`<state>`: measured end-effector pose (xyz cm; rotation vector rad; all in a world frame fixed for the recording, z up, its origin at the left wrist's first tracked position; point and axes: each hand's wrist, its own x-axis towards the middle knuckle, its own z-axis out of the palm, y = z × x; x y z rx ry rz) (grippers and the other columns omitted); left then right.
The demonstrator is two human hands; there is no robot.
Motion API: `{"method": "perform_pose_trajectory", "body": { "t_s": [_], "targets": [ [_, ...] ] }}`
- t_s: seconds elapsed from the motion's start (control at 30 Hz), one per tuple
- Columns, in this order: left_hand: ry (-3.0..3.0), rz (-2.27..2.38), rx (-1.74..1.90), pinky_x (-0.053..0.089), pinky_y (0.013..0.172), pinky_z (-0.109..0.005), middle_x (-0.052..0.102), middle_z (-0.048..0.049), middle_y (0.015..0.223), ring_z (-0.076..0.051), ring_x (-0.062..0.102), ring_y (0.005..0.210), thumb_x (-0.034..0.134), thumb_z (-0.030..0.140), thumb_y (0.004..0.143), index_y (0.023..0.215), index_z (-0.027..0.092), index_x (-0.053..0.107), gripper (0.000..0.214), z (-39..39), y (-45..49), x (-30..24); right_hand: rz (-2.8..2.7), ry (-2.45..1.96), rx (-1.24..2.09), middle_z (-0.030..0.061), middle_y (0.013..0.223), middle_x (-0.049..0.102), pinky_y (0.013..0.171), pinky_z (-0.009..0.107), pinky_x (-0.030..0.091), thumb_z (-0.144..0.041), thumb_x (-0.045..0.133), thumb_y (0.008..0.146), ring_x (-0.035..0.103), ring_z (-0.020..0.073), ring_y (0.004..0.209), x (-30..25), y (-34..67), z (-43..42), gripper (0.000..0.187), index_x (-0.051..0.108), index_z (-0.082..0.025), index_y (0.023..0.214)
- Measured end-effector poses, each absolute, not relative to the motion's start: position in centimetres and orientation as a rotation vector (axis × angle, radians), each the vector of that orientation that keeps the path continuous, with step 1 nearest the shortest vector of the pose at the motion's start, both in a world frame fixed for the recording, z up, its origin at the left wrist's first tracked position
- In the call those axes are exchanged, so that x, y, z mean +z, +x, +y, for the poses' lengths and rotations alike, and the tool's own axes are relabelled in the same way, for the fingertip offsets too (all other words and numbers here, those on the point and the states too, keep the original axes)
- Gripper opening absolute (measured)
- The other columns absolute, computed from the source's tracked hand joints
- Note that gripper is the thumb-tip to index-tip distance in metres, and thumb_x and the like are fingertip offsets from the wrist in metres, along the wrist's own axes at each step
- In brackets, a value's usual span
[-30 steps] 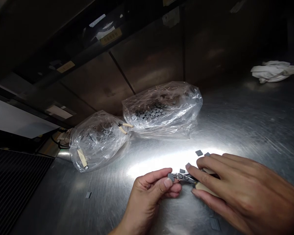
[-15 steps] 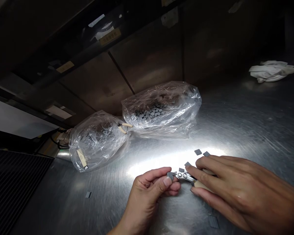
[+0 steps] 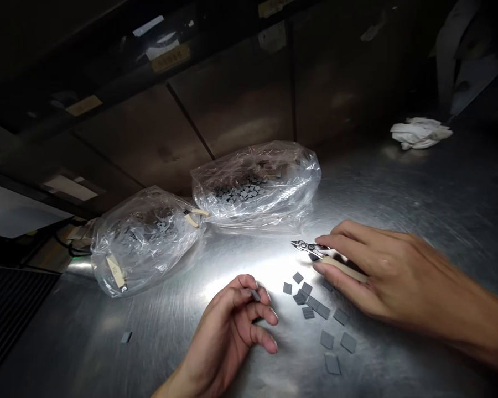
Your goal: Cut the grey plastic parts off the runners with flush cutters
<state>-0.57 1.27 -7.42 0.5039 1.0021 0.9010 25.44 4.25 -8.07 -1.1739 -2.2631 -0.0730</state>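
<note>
My left hand [image 3: 232, 326] is curled palm-up low in the middle, pinching one small grey square chip [image 3: 255, 294] between thumb and fingertips. My right hand [image 3: 382, 271] grips small cutters [image 3: 311, 249] with pale handles, jaws pointing left, held just above the metal table. Several loose grey chips [image 3: 311, 304] lie on the table between and below the two hands.
Two clear plastic bags of grey chips, one [image 3: 143, 237] at the left edge and one [image 3: 255, 185] behind the hands, rest on the steel table [image 3: 419, 193]. A crumpled white cloth [image 3: 419, 132] lies far right. One stray chip [image 3: 126, 336] sits lower left. Dark cabinet panels rise behind.
The hands have come apart: my right hand with the cutters has moved up and right, off the chip. My left hand drew back, still holding the chip. The view shifted, showing more loose chips.
</note>
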Motion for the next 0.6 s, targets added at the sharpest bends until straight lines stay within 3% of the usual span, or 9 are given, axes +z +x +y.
{"method": "perform_pose_trajectory", "body": {
  "t_s": [0.1, 0.2, 0.4, 0.5, 0.6],
  "targets": [
    [0.642, 1.1, 0.783, 0.05, 0.039, -0.021, 0.062, -0.0008, 0.074, -0.013, 0.058, 0.055, 0.064, 0.042, 0.093, 0.075, 0.018, 0.057, 0.031, 1.6, -0.3, -7.3, -2.257, -1.174, -0.068, 0.0041, 0.087, 0.063, 0.055, 0.031, 0.045, -0.038, 0.051, 0.104, 0.059, 0.0157, 0.063, -8.1, 25.7, 4.4, 0.032, 0.07, -0.015, 0.115],
    [0.953, 1.258, 0.604, 0.035, 0.038, -0.019, 0.053, 0.0049, 0.064, -0.008, 0.042, 0.045, 0.055, 0.048, 0.099, 0.09, 0.02, 0.06, 0.03, 1.9, 0.3, -7.0, -2.262, -1.144, -0.057, 0.0038, 0.086, 0.063, 0.056, 0.032, 0.045, -0.037, 0.052, 0.103, 0.059, 0.016, 0.064, -8.1, 25.6, 4.3, 0.03, 0.07, -0.015, 0.114],
    [1.797, 1.546, 0.322, 0.04, 0.067, -0.029, 0.062, 0.0011, 0.078, -0.016, 0.055, 0.071, 0.058, 0.039, 0.099, 0.122, 0.023, 0.065, 0.029, 2.3, 1.6, -6.6, -2.247, -1.12, -0.069, 0.0031, 0.085, 0.061, 0.055, 0.033, 0.044, -0.036, 0.052, 0.101, 0.057, 0.0165, 0.062, -7.8, 25.7, 4.1, 0.03, 0.071, -0.016, 0.114],
    [1.894, 1.548, 0.272, 0.042, 0.075, -0.032, 0.069, -0.0029, 0.09, -0.02, 0.061, 0.082, 0.056, 0.035, 0.099, 0.114, 0.023, 0.068, 0.022, 2.3, 1.9, -7.0, -2.239, -1.126, -0.058, 0.003, 0.085, 0.061, 0.055, 0.034, 0.044, -0.035, 0.053, 0.101, 0.057, 0.0171, 0.062, -7.7, 25.8, 4.0, 0.03, 0.071, -0.016, 0.115],
    [1.84, 1.549, 0.326, 0.041, 0.073, -0.031, 0.065, -0.0004, 0.082, -0.018, 0.058, 0.077, 0.056, 0.035, 0.1, 0.104, 0.023, 0.067, 0.017, 2.2, 1.8, -7.2, -2.231, -1.135, -0.05, 0.0032, 0.085, 0.062, 0.056, 0.034, 0.044, -0.034, 0.055, 0.1, 0.058, 0.0176, 0.062, -7.5, 25.8, 4.0, 0.028, 0.072, -0.016, 0.113]
  ]
}}
